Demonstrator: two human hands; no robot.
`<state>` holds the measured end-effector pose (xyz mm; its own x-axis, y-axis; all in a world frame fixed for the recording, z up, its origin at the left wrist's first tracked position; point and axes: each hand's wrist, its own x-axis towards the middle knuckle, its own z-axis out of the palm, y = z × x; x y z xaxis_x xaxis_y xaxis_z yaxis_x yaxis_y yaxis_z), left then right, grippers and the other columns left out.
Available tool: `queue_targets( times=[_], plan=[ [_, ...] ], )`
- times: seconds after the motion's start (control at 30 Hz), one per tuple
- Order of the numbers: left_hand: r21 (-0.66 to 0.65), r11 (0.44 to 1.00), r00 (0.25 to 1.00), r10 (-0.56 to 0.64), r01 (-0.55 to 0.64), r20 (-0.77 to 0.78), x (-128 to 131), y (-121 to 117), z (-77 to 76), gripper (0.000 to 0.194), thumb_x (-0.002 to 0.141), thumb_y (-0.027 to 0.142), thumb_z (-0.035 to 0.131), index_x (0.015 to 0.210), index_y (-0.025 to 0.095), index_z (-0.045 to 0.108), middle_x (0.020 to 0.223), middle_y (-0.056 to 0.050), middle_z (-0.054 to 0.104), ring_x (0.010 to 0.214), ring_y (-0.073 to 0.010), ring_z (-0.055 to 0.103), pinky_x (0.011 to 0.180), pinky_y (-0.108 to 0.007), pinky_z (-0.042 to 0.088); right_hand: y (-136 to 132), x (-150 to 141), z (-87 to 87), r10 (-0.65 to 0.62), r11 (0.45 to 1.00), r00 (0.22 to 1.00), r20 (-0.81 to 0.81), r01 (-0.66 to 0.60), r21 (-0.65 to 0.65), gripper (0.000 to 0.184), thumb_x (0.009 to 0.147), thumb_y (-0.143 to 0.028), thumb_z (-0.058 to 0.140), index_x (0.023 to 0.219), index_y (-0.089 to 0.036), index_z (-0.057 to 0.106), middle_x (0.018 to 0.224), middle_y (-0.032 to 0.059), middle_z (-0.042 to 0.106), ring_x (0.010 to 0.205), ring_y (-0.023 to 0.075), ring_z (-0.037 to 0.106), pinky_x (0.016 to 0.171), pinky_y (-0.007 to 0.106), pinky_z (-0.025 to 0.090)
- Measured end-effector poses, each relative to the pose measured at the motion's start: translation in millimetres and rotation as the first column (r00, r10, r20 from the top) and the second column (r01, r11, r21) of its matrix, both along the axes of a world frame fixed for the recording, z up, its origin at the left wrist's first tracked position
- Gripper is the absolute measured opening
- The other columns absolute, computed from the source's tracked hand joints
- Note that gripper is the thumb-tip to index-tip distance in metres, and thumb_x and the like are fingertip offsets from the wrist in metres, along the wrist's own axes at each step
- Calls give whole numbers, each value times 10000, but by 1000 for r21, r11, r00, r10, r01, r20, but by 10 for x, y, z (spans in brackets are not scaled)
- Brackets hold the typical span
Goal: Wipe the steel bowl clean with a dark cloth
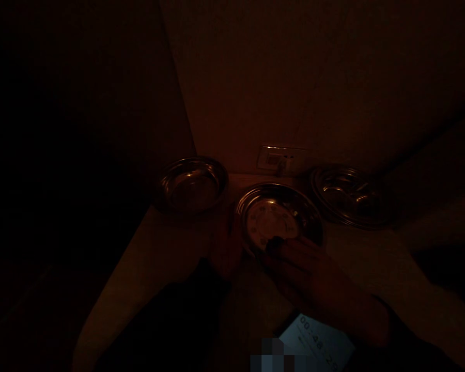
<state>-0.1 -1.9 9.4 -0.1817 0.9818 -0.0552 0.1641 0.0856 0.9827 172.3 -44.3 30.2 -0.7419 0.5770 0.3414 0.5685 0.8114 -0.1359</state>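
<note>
In dim light, a round shiny metal dish (313, 214) sits in the middle of the table, with a paler round bottom bearing a ring of small marks. My left hand (227, 248) is at its left rim, fingers stretched out beside the metal; whether they press on it is hard to see. Over the dish's near right edge lies my right hand (306, 266), its fingers together and pointing left. A small dark lump (275, 242) shows at those fingertips, too dark to name.
A metal bowl (220, 178) stands at the back left. Stacked-looking metal dishes (321, 204) with shiny pieces inside are at the right. A wall socket (271, 157) with a plug is behind. A lit phone screen (313, 336) showing a timer lies near my right wrist.
</note>
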Motion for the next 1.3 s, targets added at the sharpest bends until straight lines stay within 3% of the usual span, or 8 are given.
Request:
queue_targets(
  times=[0.1,0.2,0.37,0.57,0.83,1.0,1.13,1.3],
  plan=[
    [13,997,996,83,-82,-28,19,7,-39,411,909,280,415,1276,135,530,1379,-110,499,1286,-198,446,1076,-317,330,-39,-88,-60,-21,999,1000,19,20,46,316,880,-105,471,1182,-121,563,914,88,650,839,215,565,743,383,436],
    [39,998,997,57,-55,-48,7,36,-41,403,910,255,402,1261,123,550,1348,-102,532,1259,-191,477,1065,-307,346,-67,-121,-74,-22,999,999,38,21,35,323,889,-111,457,1193,-131,565,910,86,653,829,218,556,735,387,431],
    [-20,1000,997,6,-7,-74,-78,100,-12,393,893,278,437,1202,95,599,1217,-111,631,1129,-227,580,989,-362,423,-27,28,44,22,994,999,46,-17,-111,356,873,-108,472,1205,-196,569,962,60,656,893,204,561,802,376,417],
    [9,1000,998,-28,28,-53,-156,160,-62,349,870,318,465,1092,141,668,1112,-73,688,1050,-224,617,931,-343,459,50,262,239,57,939,998,28,-44,-341,279,889,-138,483,1090,-255,638,926,38,662,859,162,589,783,314,421],
    [17,1000,998,4,-3,-57,-131,155,-68,361,879,301,445,1100,106,654,1122,-98,680,1045,-228,618,933,-353,460,-78,-57,33,12,982,1000,10,-10,-190,363,850,-91,486,1189,-195,563,990,67,639,923,229,537,815,398,401],
    [8,999,996,-36,37,-85,-161,174,-27,349,868,276,477,1133,130,651,1180,-81,655,1111,-222,591,978,-345,431,-8,71,103,67,949,997,30,-54,-311,345,874,-114,493,1191,-229,568,995,46,628,933,199,534,829,360,397],
    [13,997,996,-70,71,-64,-175,183,1,350,869,271,480,1145,133,647,1180,-75,656,1114,-217,591,971,-327,437,77,253,244,86,904,995,45,-59,-423,232,896,-143,495,1043,-247,641,929,29,637,876,168,563,795,321,409],
    [-16,1000,997,-4,2,-79,-125,152,7,345,882,233,452,1131,90,642,1172,-99,657,1104,-204,598,963,-296,436,-5,79,166,49,947,998,34,-36,-320,301,880,-120,490,1129,-241,609,968,39,639,901,181,550,806,337,403]
  ],
)
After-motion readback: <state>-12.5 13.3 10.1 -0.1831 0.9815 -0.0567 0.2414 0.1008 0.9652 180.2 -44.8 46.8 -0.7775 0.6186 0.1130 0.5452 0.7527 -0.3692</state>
